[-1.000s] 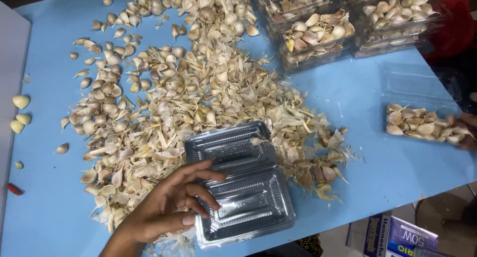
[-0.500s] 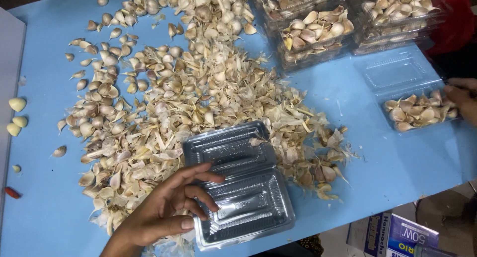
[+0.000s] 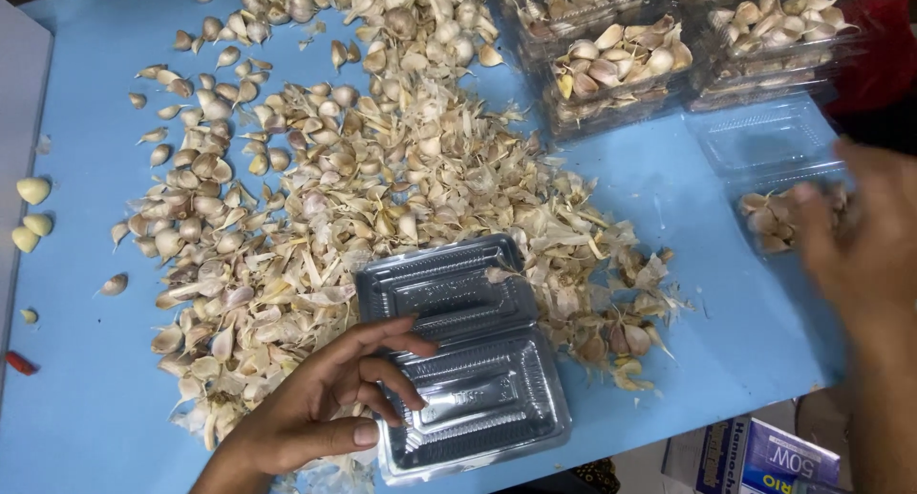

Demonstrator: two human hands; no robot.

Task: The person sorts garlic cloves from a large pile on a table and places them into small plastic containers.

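Note:
My left hand (image 3: 325,413) rests at the bottom centre, fingers spread over an empty clear plastic clamshell tray (image 3: 478,398) and thumb at its near left edge. The tray lies open on the blue table (image 3: 76,398), against a big heap of garlic cloves and papery skins (image 3: 325,179). My right hand (image 3: 864,241) is blurred at the right edge. It covers part of a small clear tray of garlic cloves (image 3: 769,217) whose lid (image 3: 764,136) lies open behind it. Whether it grips that tray is unclear.
Several filled clear trays of garlic (image 3: 621,64) are stacked at the back right. Three peeled cloves (image 3: 31,212) lie on a pale surface at the left edge, with a small red thing (image 3: 19,362) below them. Printed boxes (image 3: 764,456) sit beneath the table's near right corner.
My right hand has come in from the right edge and now covers the small tray of cloves, which has shifted slightly left. My left hand stays on the empty tray.

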